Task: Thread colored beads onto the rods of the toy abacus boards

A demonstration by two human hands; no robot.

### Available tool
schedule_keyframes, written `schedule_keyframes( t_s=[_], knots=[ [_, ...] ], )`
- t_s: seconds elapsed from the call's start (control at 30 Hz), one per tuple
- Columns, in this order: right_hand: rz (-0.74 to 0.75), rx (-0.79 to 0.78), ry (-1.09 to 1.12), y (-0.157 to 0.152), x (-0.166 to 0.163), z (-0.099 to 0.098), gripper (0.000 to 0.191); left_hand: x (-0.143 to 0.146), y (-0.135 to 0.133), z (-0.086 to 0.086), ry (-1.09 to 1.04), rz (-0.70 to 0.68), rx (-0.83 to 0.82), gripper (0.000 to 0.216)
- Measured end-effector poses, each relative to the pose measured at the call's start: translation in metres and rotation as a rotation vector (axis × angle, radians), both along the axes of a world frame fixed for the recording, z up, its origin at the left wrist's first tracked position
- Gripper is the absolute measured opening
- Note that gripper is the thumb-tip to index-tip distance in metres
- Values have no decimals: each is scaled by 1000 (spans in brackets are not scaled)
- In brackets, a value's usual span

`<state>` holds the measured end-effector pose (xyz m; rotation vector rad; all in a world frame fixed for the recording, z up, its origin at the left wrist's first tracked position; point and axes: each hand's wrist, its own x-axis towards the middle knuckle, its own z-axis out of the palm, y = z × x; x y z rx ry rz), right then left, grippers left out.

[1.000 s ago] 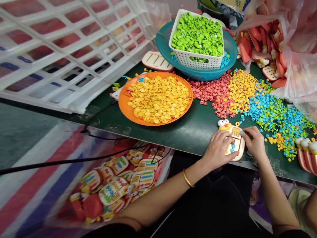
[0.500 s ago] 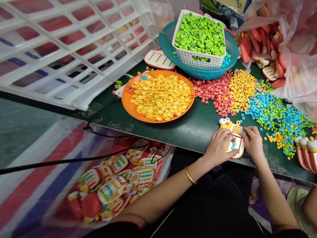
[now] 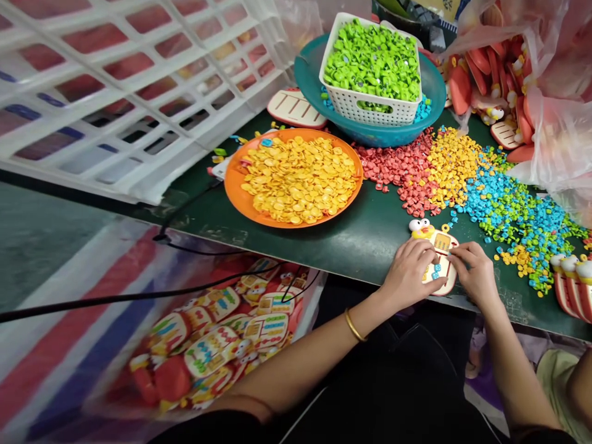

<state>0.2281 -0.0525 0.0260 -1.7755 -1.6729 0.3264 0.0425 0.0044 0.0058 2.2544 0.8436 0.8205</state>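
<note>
A cream toy phone (image 3: 443,239) with a red edge and a bulging-eyed duck head lies on the front edge of the green table. My left hand (image 3: 412,266) rests over its left side, thumb across the lower face, holding it down. Blue buttons show between thumb and fingers, and the palm hides the rest of that side. Against the toy's right side, my right hand (image 3: 474,271) is closed in a pinch, its fingertips at the face with a small blue button, mostly hidden.
Loose red pieces (image 3: 402,169), yellow pieces (image 3: 451,160) and blue pieces (image 3: 490,197) cover the table's right half. An orange plate (image 3: 235,200) bears yellow pieces. Behind it, a white basket (image 3: 370,105) of green pieces stands in a teal basin (image 3: 308,74). Finished-looking toys (image 3: 213,351) lie below left.
My right hand has shifted slightly down and left, bringing the pinched blue button onto the toy's face. My left hand and the toy have stayed in place.
</note>
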Motion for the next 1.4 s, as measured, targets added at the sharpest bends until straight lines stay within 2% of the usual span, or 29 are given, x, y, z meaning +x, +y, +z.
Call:
schedule_keyframes(
  t_s=[0.13,0.33,0.53,0.7,0.9,1.1,1.27,1.4],
  knots=[
    [6,16,2,-11,-8,-4,17,0,0,0,-19,2,1,28],
    [-176,149,-14,-11,-8,-16,19,-1,2,2,-14,-41,-14,29],
    [-27,145,57,-5,1,-19,17,-2,3,4,14,-44,-19,29],
    [27,160,96,4,2,-20,15,-1,2,6,64,-19,-14,28],
    [-46,87,273,2,-3,-23,13,-2,-4,6,58,48,-24,31],
    [67,0,469,-1,11,-22,12,-4,-5,2,33,47,-26,32],
    [87,-35,500,7,17,-20,19,-5,-1,5,54,-1,-39,29],
    [84,-139,483,17,15,-16,28,-5,1,8,76,-21,-40,27]
  ],
)
